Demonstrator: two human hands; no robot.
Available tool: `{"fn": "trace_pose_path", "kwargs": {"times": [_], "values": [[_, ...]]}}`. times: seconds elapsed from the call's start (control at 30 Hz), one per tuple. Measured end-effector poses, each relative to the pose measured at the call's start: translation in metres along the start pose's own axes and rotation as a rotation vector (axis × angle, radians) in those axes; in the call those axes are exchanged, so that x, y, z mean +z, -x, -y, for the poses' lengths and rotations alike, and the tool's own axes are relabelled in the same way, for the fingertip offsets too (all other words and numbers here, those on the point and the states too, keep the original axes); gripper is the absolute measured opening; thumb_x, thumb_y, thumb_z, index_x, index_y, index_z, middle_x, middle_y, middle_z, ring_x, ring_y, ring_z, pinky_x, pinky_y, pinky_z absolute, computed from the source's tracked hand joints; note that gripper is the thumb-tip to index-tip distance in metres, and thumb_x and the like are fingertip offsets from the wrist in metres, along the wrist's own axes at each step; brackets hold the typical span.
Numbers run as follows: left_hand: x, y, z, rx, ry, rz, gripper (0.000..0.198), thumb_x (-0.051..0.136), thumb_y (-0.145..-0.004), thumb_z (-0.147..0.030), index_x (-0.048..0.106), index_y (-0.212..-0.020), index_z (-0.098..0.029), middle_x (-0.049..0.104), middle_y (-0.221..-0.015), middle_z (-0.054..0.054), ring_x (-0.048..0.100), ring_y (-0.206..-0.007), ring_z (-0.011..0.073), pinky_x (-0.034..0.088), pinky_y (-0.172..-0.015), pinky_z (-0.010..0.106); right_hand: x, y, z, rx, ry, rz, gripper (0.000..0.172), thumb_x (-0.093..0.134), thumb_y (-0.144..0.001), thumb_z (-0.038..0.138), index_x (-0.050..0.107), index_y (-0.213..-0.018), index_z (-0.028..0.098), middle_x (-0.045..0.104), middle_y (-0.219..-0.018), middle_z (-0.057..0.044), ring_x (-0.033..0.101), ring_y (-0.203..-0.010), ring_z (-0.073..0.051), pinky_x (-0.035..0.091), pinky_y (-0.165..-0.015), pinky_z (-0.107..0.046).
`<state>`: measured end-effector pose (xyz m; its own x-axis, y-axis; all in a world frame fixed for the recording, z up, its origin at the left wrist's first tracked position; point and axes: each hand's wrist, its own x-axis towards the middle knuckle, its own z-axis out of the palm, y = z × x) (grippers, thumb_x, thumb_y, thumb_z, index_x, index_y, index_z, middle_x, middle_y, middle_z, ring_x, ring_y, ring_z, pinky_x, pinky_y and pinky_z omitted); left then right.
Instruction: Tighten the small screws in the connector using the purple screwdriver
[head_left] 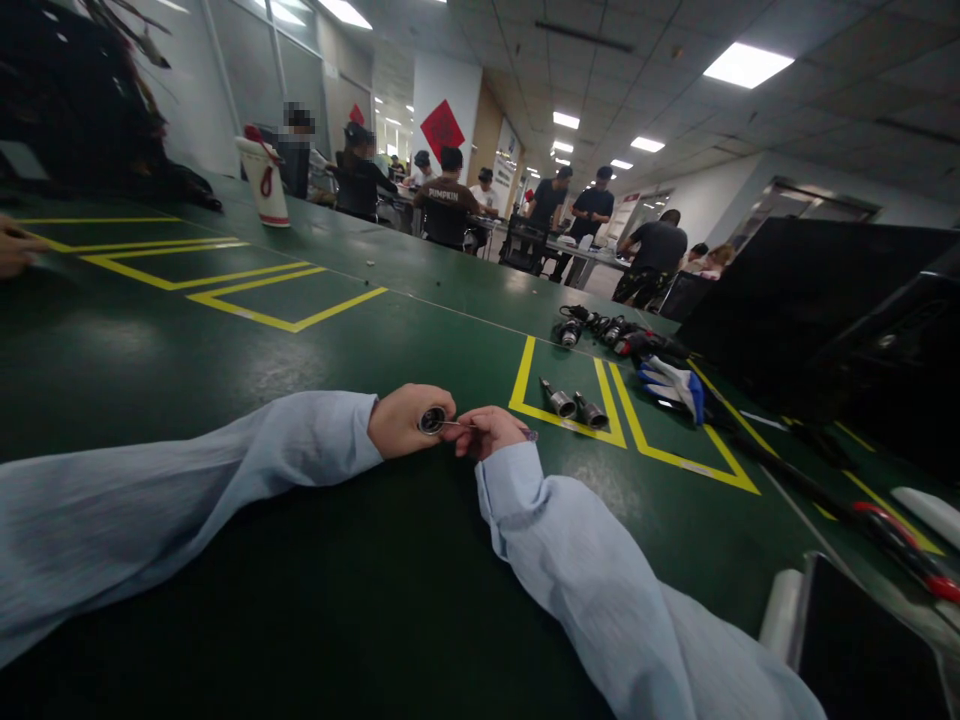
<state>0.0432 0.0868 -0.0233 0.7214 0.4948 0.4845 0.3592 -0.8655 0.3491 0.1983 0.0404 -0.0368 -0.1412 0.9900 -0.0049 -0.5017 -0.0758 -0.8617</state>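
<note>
My left hand (411, 420) is wrapped round a round hollow metal part (433, 420), its open end turned toward my right hand. Pinched in the fingers of my right hand (491, 432) is a thin metal rod-like tool (459, 425), whose tip reaches the rim of the hollow part. Whether the tip is inside the opening I cannot tell. To the right, two cup-shaped metal pieces with thin shanks, one nearer (592, 411) and one beside it (560, 401), lie within a yellow taped box.
The green table (360, 360) carries yellow tape outlines. Dark power tools (600, 328) and a white-and-blue glove (671, 385) lie at right, near a black monitor (817, 330). A white cup (264, 182) stands far left. Another person's hand (16, 248) shows at the left edge.
</note>
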Motion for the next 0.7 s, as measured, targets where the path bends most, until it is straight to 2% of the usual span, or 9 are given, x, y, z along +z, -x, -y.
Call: {"fn": "trace_pose_path", "kwargs": {"times": [0.17, 0.33, 0.47, 0.6, 0.7], "values": [[0.001, -0.002, -0.002, -0.056, 0.043, -0.043, 0.019, 0.056, -0.072, -0.029, 0.052, -0.062, -0.014, 0.052, -0.053, -0.002, 0.047, -0.048, 0.0078, 0.035, -0.048, 0.018, -0.003, -0.002, -0.003, 0.005, -0.08, 0.068, 0.013, 0.047, -0.063, 0.01, 0.06, -0.061, 0.013, 0.067, -0.051, -0.003, 0.057, -0.042, -0.011, 0.046, -0.044, -0.021], [0.0, -0.002, -0.002, -0.108, 0.067, -0.053, 0.018, 0.058, -0.07, -0.028, 0.052, -0.061, -0.013, 0.051, -0.053, -0.003, 0.046, -0.046, 0.0066, 0.034, -0.046, 0.017, 0.0, 0.001, 0.0, -0.064, -0.074, 0.014, 0.012, 0.049, -0.061, 0.009, 0.06, -0.058, 0.013, 0.066, -0.05, -0.002, 0.055, -0.04, -0.01, 0.045, -0.042, -0.019], [-0.002, -0.002, -0.003, -0.139, 0.09, -0.055, 0.019, 0.059, -0.068, -0.029, 0.052, -0.061, -0.013, 0.052, -0.053, -0.002, 0.046, -0.047, 0.0066, 0.034, -0.045, 0.016, -0.001, 0.001, 0.001, -0.064, -0.074, 0.009, 0.013, 0.047, -0.062, 0.01, 0.059, -0.057, 0.013, 0.066, -0.049, -0.002, 0.053, -0.037, -0.009, 0.044, -0.039, -0.019], [-0.003, -0.001, -0.005, -0.144, 0.089, -0.056, 0.021, 0.06, -0.068, -0.031, 0.053, -0.062, -0.013, 0.053, -0.054, -0.002, 0.046, -0.047, 0.0069, 0.035, -0.045, 0.017, 0.003, 0.001, 0.001, -0.065, -0.062, 0.002, 0.011, 0.047, -0.061, 0.012, 0.058, -0.058, 0.014, 0.065, -0.048, -0.002, 0.053, -0.037, -0.009, 0.043, -0.038, -0.019], [-0.003, 0.0, -0.006, -0.126, 0.076, -0.049, 0.023, 0.057, -0.072, -0.034, 0.052, -0.062, -0.013, 0.054, -0.055, -0.001, 0.048, -0.049, 0.0073, 0.036, -0.047, 0.017, 0.01, 0.003, -0.001, -0.095, 0.01, -0.052, 0.01, 0.05, -0.059, 0.012, 0.059, -0.056, 0.014, 0.063, -0.044, 0.001, 0.051, -0.036, -0.008, 0.043, -0.038, -0.019]]}}
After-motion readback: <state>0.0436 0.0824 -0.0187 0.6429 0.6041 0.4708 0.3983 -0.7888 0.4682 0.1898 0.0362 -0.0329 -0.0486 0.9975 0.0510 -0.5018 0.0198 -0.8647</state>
